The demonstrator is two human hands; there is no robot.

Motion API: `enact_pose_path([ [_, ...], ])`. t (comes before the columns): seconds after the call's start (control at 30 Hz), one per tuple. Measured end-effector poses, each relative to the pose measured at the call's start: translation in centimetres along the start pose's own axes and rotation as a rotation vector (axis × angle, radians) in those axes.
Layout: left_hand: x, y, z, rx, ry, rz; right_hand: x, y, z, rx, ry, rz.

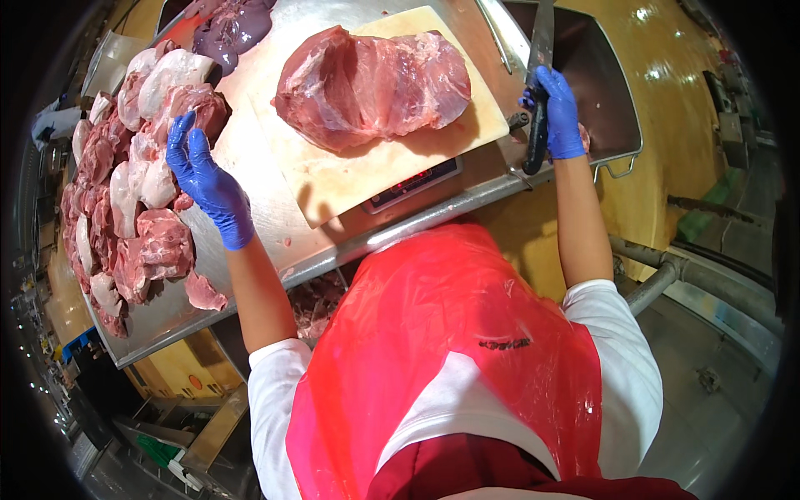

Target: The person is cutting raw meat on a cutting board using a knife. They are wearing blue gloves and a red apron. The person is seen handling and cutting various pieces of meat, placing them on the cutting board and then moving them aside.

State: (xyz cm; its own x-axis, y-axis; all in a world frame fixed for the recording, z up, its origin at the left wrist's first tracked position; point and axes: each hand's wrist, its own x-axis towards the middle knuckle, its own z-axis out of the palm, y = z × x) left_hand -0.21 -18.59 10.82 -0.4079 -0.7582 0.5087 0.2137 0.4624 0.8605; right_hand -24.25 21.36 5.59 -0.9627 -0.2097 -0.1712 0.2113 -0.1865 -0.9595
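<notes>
My right hand [563,117], in a blue glove, is closed round the black handle of a long knife [542,42], whose blade points away from me. My left hand [208,187], gloved the same, is raised with its fingers apart, beside the right side of a heap of raw meat cuts [133,179]. Nothing is in it. Between my hands a large boneless piece of raw meat [375,92] lies on a pale cutting board [308,187]. The board rests over a scale [414,185] with a lit red display.
The metal table [275,242] has a raised front edge close to my red apron. Dark red organ meat [237,37] lies at the far left. A deep metal tub [612,108] stands at the right, beyond the knife. More meat [315,302] shows below the table's edge.
</notes>
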Motion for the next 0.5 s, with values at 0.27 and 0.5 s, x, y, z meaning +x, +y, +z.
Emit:
enact_pose_path([
  [0.27, 2.3, -2.1, -1.0, -0.067, -0.076, -0.211, -0.8, 2.3, 3.4, 0.157, -0.136, 0.231],
  [0.5, 3.4, -7.1, 1.6, -0.142, -0.227, -0.510, -1.1, 1.6, 11.0, -0.045, -0.246, 0.044],
])
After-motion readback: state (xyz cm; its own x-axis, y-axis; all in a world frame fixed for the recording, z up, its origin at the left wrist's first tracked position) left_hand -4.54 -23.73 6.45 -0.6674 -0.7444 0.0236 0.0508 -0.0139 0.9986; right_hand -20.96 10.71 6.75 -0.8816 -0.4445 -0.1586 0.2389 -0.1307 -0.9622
